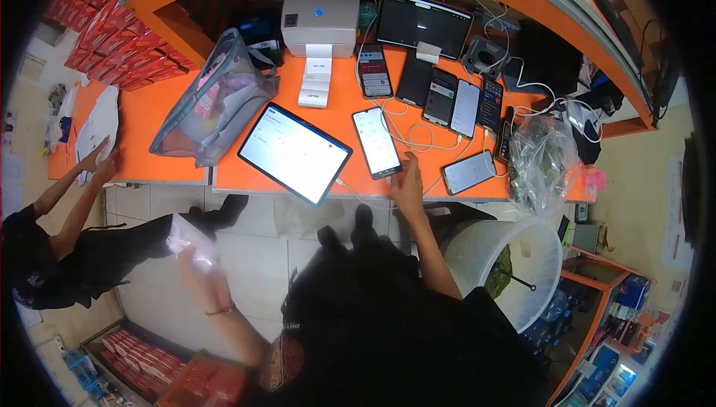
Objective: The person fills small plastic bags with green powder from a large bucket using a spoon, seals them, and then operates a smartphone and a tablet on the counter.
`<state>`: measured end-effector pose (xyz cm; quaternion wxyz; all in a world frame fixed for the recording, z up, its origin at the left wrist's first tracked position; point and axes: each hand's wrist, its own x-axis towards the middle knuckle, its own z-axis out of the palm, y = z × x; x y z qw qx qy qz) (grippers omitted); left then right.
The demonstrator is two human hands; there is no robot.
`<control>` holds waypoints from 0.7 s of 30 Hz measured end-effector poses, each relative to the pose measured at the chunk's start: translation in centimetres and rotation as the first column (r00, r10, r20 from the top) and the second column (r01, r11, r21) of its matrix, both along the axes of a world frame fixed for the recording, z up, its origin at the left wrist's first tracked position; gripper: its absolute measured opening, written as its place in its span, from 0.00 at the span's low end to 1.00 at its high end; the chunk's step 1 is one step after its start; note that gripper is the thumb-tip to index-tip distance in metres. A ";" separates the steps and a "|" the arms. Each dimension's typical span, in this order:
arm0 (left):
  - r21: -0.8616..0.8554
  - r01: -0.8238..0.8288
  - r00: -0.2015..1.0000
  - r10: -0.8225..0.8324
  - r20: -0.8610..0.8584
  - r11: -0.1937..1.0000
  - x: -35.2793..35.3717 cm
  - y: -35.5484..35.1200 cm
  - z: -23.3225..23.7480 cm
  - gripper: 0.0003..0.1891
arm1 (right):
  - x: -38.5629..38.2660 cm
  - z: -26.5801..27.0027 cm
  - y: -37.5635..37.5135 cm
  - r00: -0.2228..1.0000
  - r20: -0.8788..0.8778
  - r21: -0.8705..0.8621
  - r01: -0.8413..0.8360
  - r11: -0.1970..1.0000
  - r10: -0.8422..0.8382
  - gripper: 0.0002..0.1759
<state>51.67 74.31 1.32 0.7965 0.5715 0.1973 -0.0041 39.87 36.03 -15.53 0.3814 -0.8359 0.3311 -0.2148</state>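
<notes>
My left hand [205, 280], raised over the floor at the left and slightly blurred, is closed on a clear plastic packet [189, 241]. At the front edge of the orange table my right hand [407, 183] is beside the lower end of a lit white-screened phone [377, 143]; whether its fingers grip anything is hard to make out. A tablet [294, 152] with a bright screen lies left of that phone, a cable at its corner. Another lit phone [469, 173] rests to the right of my right hand.
A label printer [321, 16] with a paper strip stands behind. Several phones with cables, a grey bag [216, 101], and a clear bag [543, 161] are on the orange table [149, 139]. A white bin [548, 258] stands right. A co-worker's hands [101, 161] handle white paper at left.
</notes>
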 end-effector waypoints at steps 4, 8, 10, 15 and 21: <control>-0.037 -0.014 1.000 0.014 -0.013 0.999 -0.1 -0.9 0.4 0.10 | -0.3 0.6 0.5 0.998 -0.031 0.157 -0.056 0.986 0.061 0.30; -0.098 -0.012 1.000 0.014 0.024 0.995 -0.5 -2.1 1.4 0.09 | -0.2 1.1 0.6 0.986 -0.027 0.021 -0.166 0.986 0.167 0.28; -0.109 -0.022 0.999 0.025 0.024 0.994 -0.5 -2.0 1.3 0.09 | 0.5 0.4 -0.4 0.972 -0.017 -0.082 -0.235 0.968 0.235 0.29; -0.067 -0.013 1.000 0.015 0.024 0.998 -1.0 -1.5 1.1 0.07 | 2.9 1.4 -2.2 0.955 -0.046 -0.221 -0.297 0.929 0.294 0.31; -0.124 -0.048 0.999 0.048 0.001 0.991 -1.7 -1.1 0.6 0.06 | 1.7 0.6 -2.8 0.984 0.067 -0.057 -0.161 0.985 0.165 0.31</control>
